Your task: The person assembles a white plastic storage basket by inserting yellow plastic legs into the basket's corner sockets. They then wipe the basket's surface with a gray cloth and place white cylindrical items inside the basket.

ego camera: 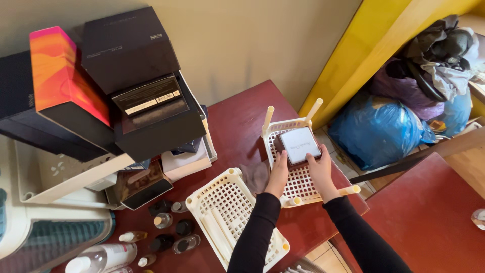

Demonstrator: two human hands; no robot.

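Resting on far cream lattice tray (303, 184), small dark box w/ grey lid (298, 145) is being gripped by L hand (279, 172) & R hand (321, 169).

A box (298, 145) sits on the rack (303, 187), right of a tray (222, 207).

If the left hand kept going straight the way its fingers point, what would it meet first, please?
The left hand already touches the small box; sliding past its edge, it would probably meet the rack's white post, though depth is unclear.

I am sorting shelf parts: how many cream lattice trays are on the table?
2: one tray under both hands, holding the box; one tray beside it, nearer. Others may be hidden.
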